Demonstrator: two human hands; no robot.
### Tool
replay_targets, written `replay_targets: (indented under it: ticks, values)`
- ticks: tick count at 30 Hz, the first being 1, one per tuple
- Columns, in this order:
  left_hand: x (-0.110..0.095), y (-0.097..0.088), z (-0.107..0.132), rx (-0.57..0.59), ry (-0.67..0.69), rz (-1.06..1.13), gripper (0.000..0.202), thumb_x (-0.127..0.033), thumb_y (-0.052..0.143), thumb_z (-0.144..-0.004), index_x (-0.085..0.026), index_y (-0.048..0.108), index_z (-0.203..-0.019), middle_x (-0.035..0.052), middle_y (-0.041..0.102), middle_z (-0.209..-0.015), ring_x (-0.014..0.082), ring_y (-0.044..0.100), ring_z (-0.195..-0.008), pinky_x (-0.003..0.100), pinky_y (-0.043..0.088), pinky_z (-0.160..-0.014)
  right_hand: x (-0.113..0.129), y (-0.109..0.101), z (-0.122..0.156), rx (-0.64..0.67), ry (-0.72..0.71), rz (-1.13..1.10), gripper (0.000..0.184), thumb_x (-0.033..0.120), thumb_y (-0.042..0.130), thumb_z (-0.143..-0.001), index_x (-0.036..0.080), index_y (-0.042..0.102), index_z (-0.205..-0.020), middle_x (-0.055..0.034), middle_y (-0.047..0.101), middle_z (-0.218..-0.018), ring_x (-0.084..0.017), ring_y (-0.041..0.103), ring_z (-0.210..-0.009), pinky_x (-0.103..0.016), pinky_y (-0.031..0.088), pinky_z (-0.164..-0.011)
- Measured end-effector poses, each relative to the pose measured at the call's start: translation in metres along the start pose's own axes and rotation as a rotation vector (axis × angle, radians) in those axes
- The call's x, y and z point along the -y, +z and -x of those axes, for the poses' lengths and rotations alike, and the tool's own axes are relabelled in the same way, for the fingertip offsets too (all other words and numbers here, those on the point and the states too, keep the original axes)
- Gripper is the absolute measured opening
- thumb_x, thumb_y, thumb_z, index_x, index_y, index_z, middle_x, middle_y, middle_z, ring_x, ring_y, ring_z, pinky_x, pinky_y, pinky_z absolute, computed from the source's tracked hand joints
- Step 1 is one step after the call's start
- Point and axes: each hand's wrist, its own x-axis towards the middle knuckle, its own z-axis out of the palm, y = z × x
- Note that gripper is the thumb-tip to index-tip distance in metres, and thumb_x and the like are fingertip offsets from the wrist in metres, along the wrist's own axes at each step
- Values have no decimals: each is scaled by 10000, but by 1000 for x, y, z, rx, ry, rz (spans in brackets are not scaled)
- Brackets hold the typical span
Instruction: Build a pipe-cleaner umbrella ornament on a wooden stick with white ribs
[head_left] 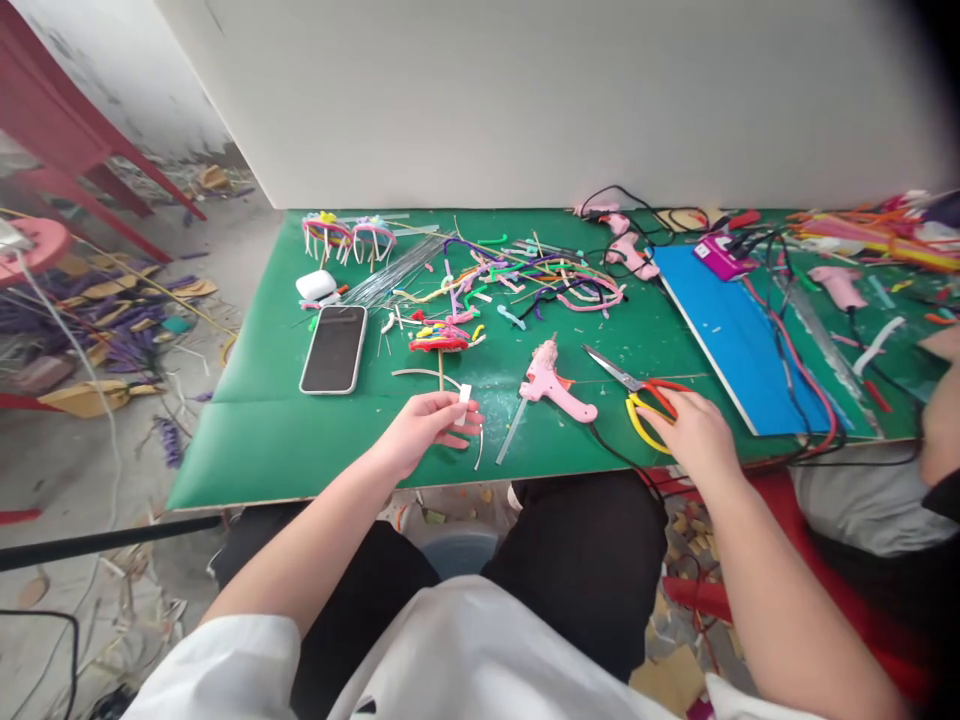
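Between left fingers [448, 411], white piece [464, 394]

scissors [634, 384]: red-and-yellow handles, tips leftward | white strip [465, 393]: short, upright, in left fingers [432, 404]

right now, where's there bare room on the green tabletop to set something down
The front-left corner of the green tabletop is barest, between the smartphone, front edge and left hand. A smaller patch lies between the scissors and blue board. Crowded: back middle, under tangled pipe cleaners, and right, around the purple power socket.
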Motion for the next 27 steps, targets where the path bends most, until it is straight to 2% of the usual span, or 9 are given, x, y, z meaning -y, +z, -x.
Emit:
replay_targets:
  ticks: [3, 6, 8, 11, 14, 18, 22, 24, 27]
  values:
    - [-7, -4, -5, -6, 52, 6, 325, -396, 727, -765, -125, 675, -938, 81, 728, -882, 142, 699, -771, 200, 559, -611, 21, -4, 4, -174, -47, 70, 464, 428, 420, -946, 102, 607, -1217, -231, 610, -1205, -368, 539, -1121, -478, 427, -923]
    - [-21, -19, -6, -108, 203, 6, 328, -397, 745, -731, -127, 680, -905, 65, 725, -823, 148, 696, -738, 199, 552, -579, 78, -4, 11, -353, -112, -46, 331, 390, 453, -958, 152, 678, -1003, -136, 704, -972, -273, 615, -942, -374, 446, -860]
    - [-32, -33, -5, -229, 338, 18, 313, -392, 751, -709, -131, 683, -869, 55, 723, -793, 157, 698, -731, 206, 552, -572, 129, -1, 13, -213, -256, -125, 287, 402, 493, -952, 197, 685, -889, -64, 717, -827, -219, 637, -835, -308, 449, -750]
    - [-43, -54, 0, -369, 441, 83, 297, -371, 752, -683, -136, 683, -850, 46, 724, -761, 154, 698, -710, 201, 543, -561, 199, 6, 6, 41, -350, -80, 329, 491, 536, -918, 196, 661, -846, -54, 707, -806, -210, 665, -820, -282, 417, -637]
    - [-43, -69, 5, -440, 461, 145, 309, -357, 760, -664, -136, 686, -866, 38, 722, -747, 137, 689, -684, 186, 532, -542, 238, 9, -6, 175, -364, 52, 279, 434, 529, -933, 178, 641, -934, -81, 703, -887, -228, 677, -839, -281, 387, -584]
    - [-37, -83, 8, -446, 459, 173, 329, -364, 758, -660, -135, 686, -884, 40, 722, -757, 129, 688, -675, 176, 523, -527, 241, -3, -18, 206, -362, 85, 148, 262, 513, -935, 193, 640, -905, -59, 714, -855, -202, 689, -759, -274, 343, -533]
    - [-37, -92, 9, -469, 472, 211, 343, -372, 750, -664, -136, 680, -903, 40, 725, -797, 114, 685, -683, 164, 518, -535, 209, -50, -27, 146, -234, 117, 202, 303, 464, -950, 218, 639, -894, -47, 725, -799, -200, 677, -652, -267, 277, -473]
    - [-38, -94, 10, -471, 477, 224, 359, -383, 751, -663, -139, 677, -915, 40, 724, -814, 111, 685, -700, 164, 521, -551, 193, -79, -36, 23, -106, 23, 228, 407, 530, -906, 233, 634, -802, -12, 683, -626, -203, 643, -554, -257, 282, -456]
    - [-37, -91, 11, -450, 474, 220, 395, -417, 763, -659, -145, 675, -931, 28, 710, -802, 104, 674, -697, 161, 515, -553, 188, -107, -61, -291, -115, -281, 179, 382, 574, -880, 221, 630, -827, -13, 708, -664, -189, 671, -609, -255, 402, -559]
